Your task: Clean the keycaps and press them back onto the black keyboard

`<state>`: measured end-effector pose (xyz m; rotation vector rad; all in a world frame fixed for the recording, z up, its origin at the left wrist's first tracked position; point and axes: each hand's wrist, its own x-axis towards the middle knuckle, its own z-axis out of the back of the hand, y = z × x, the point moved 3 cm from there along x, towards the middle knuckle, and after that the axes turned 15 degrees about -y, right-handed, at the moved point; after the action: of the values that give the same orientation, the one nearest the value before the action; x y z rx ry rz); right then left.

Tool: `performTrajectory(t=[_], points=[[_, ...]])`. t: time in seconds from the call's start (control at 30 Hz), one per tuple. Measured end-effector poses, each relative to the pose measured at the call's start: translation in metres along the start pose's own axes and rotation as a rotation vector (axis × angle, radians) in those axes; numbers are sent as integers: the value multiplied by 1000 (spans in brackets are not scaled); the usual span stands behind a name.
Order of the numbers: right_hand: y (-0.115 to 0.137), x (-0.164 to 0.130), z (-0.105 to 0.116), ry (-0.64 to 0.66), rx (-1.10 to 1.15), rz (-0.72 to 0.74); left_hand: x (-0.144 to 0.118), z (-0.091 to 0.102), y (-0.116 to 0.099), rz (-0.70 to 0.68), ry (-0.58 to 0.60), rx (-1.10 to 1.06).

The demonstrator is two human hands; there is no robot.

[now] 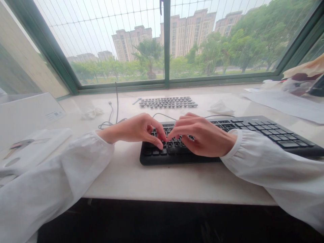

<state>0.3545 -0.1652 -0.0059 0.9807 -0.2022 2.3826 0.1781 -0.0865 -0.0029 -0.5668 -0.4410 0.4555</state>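
A black keyboard [202, 158] lies on the white sill, with many of its keycaps off on the left and middle part. Over its left end, my left hand [136, 130] brings thumb and forefinger close together in a pinch; what sits between the tips is too small to make out. My right hand [202, 135] hovers over the middle of the board, its forefinger stretched left until the tip meets my left fingertips. The right thumb hangs apart below it, and I see nothing held there. Loose keycaps [168, 102] stand in rows behind the keyboard.
A black cable [116, 104] curls behind the keyboard. Crumpled clear plastic [220, 107] lies at the back right, near white paper sheets [288, 103]. On the left are a white box [27, 114] and a white package [35, 145]. A green-framed window [167, 44] closes off the back.
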Motion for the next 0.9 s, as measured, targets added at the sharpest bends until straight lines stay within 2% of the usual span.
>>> performTrajectory(t=[0.9], points=[[0, -2, -2, 14, 44, 35, 1, 2, -1, -11, 15, 23]])
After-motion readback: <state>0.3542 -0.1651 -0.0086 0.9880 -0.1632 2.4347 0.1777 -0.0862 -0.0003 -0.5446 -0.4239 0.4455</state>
